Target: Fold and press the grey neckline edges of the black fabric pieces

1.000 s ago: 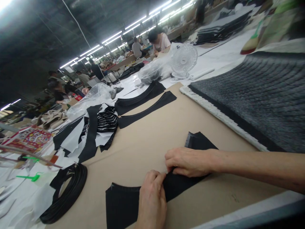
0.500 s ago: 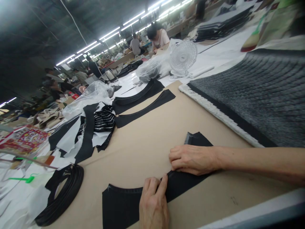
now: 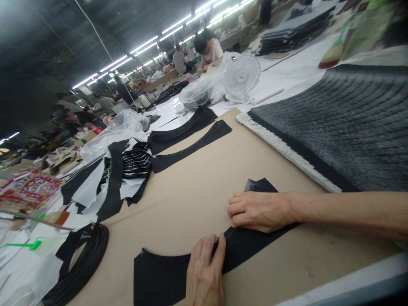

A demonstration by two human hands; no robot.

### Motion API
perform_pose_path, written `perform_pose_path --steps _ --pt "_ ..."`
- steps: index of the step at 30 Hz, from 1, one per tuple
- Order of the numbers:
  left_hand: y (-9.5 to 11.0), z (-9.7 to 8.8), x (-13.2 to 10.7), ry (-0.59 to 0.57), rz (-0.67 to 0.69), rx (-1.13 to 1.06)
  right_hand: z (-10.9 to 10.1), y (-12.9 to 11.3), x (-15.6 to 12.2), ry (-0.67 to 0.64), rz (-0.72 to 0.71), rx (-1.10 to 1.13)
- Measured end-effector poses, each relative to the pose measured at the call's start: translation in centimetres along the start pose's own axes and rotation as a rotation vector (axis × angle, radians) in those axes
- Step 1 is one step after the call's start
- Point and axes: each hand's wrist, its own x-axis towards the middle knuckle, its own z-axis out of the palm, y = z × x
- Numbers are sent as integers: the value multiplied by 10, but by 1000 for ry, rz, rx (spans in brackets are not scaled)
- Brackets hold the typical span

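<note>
A curved black piece of fabric or leather [image 3: 162,276] lies on the tan board, its inner edge folded over in a narrow strip. My left hand [image 3: 205,270] is at the middle of that edge, thumb and fingers closed on the fold. Just to the right, my right hand [image 3: 256,211] rests on the same piece with curled fingers closed on the edge; its fingertips are hidden. Beyond it the far end of the piece sticks up, with a grey folded strip [image 3: 251,185] showing.
Farther up the board lie a curved black piece [image 3: 194,144] and a thicker one [image 3: 183,129]. A coil of black strips [image 3: 92,263] sits at left. A clear fan [image 3: 242,75], black-and-grey textured sheets [image 3: 331,123] and a glue brush [image 3: 333,53] stand around; people work behind.
Both hands stay on the black piece, almost in place. The right hand has shifted slightly along the edge, and the whole view has moved a little.
</note>
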Motion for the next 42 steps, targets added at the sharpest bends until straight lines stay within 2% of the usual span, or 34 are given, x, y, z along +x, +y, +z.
perform_pose_path --steps 2,5,8,12,17,21,23,27,30,32,36,38,42 --pt "0 1 2 -10 12 -83 1 1 -1 6 -21 -16" --pt "4 1 4 -51 -63 -120 2 2 -2 10 -44 -39" --pt "11 2 5 -95 -149 -104 3 2 -2 -8 -51 -74" --pt "19 5 5 -108 -165 -21 1 -1 -5 -49 -55 -112" --pt "23 10 -2 -32 -104 128 0 -2 -6 -77 -65 -134" --pt "23 10 -7 8 -108 148 -2 -2 -6 -92 -54 -152" --pt "18 6 -10 28 -78 145 -5 -2 -4 -97 -37 -142" --pt "0 -11 -20 -13 91 116 -10 -8 4 -116 39 -76" --pt "-10 -24 -32 -32 126 65 -11 -17 13 -144 93 -28" --pt "-11 -30 -37 5 80 35 -11 -23 18 -160 134 11" --pt "-7 -36 -42 143 -229 38 -9 -32 20 -164 234 108" --pt "-9 -39 -45 159 -319 77 -7 -34 17 -152 268 164" --pt "-18 -44 -58 110 -226 175 -2 -36 10 -127 327 239"
